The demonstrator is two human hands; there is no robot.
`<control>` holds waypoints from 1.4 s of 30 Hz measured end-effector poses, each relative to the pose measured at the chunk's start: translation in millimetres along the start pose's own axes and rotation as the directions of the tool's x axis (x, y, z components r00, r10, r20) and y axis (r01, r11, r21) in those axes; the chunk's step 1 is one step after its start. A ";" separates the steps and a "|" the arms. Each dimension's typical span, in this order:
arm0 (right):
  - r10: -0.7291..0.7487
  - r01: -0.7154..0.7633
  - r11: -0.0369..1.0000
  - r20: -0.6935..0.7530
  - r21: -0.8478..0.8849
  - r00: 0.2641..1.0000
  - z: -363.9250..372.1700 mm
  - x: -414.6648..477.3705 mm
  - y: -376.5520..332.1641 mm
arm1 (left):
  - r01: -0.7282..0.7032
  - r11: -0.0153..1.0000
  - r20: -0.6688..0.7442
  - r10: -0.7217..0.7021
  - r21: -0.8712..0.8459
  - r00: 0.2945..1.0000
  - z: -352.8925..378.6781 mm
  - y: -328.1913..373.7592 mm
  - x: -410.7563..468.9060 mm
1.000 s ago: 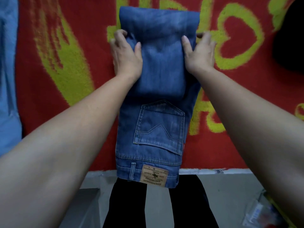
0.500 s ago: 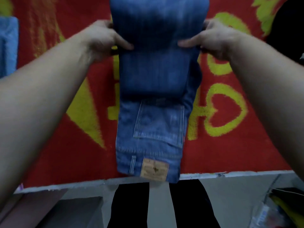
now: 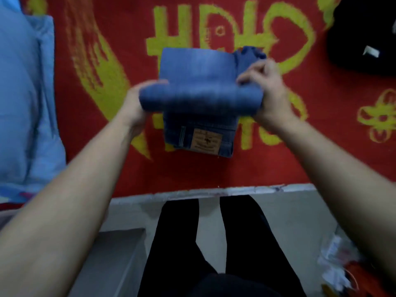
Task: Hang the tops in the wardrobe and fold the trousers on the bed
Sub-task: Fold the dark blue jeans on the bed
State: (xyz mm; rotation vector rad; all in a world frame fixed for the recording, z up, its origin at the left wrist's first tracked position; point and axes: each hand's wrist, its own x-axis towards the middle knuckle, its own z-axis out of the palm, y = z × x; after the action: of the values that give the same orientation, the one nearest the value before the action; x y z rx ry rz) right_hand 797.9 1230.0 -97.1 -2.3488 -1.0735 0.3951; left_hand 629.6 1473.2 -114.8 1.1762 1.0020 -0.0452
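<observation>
Left hand (image 3: 137, 106) and right hand (image 3: 271, 94) each grasp one end of the top fold of the jeans (image 3: 199, 67), with fingers curled round the denim. The fold sits over the layers below. The jeans lie on the red blanket (image 3: 278, 163), patch (image 3: 206, 140) toward the near edge. A blue pillow (image 3: 25, 93) lies at left, a black garment (image 3: 362, 33) far right.

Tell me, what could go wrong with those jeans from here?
Two things, perhaps. Denim bunches out at the far right corner of the jeans, beside the right hand, so the fold may end up lumpy. The left hand and right hand grip only the ends of the folded edge, so it might land crooked over the waistband patch.
</observation>
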 end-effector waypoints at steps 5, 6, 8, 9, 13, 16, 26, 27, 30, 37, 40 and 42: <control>0.012 0.043 0.991 0.410 -0.125 0.912 26.9 -87.5 2.5 | 0.273 0.888 -0.228 -0.198 0.369 0.953 -28.9 -77.9 -35.5; 0.033 0.007 0.994 0.371 -0.105 0.928 26.4 -90.2 1.4 | 0.268 0.882 -0.300 -0.154 0.388 0.941 -30.6 -80.6 -35.2; 0.069 -0.067 0.998 0.207 -0.017 0.976 27.7 -88.5 -2.4 | 0.172 0.844 -0.356 0.024 0.508 0.934 -26.0 -73.6 -35.6; 0.080 -0.080 0.997 0.113 -0.006 0.990 29.7 -88.1 -6.7 | 0.108 0.772 -0.338 0.145 0.627 0.930 -20.9 -72.1 -36.5; 0.117 -0.126 0.981 -0.067 -0.149 0.991 37.2 -68.9 -20.1 | -0.173 0.440 -0.082 0.501 0.881 0.861 23.9 -57.0 -39.5; 0.132 -0.152 0.938 -0.084 -0.313 0.988 54.2 -40.9 -23.2 | -0.226 0.186 0.093 0.541 0.956 0.836 54.4 -54.1 -25.2; 0.559 -0.551 0.825 0.039 -0.127 0.828 120.4 -13.4 54.6 | -0.162 0.057 0.114 0.487 0.985 0.866 63.7 -118.0 35.0; 0.561 -0.552 0.823 0.043 -0.136 0.826 121.2 -12.0 55.0 | -0.161 0.053 0.115 0.489 0.986 0.865 63.8 -117.3 37.3; 0.585 -0.571 0.809 0.097 -0.139 0.805 111.2 -10.0 50.7 | -0.152 0.047 0.119 0.419 0.987 0.900 63.3 -108.5 32.3; 0.607 -0.597 0.792 -0.057 0.129 0.793 104.8 -48.2 -4.5 | -0.109 0.222 0.024 0.351 0.969 0.936 61.1 -95.5 -0.2; 0.491 -0.489 0.871 -0.094 0.046 0.866 111.5 -86.0 -22.5 | -0.175 0.193 0.098 0.356 0.965 0.929 50.8 -113.8 -34.6; 0.409 -0.409 0.912 -0.113 0.025 0.906 114.8 -103.1 -25.9 | -0.255 0.151 0.193 0.336 0.955 0.922 38.7 -129.4 -57.9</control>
State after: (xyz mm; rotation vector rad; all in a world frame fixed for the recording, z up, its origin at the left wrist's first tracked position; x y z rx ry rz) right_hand 662.9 1204.2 -171.8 -2.5579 -0.5187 0.4008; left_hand 553.7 1360.7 -171.0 2.6165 0.6981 -0.3913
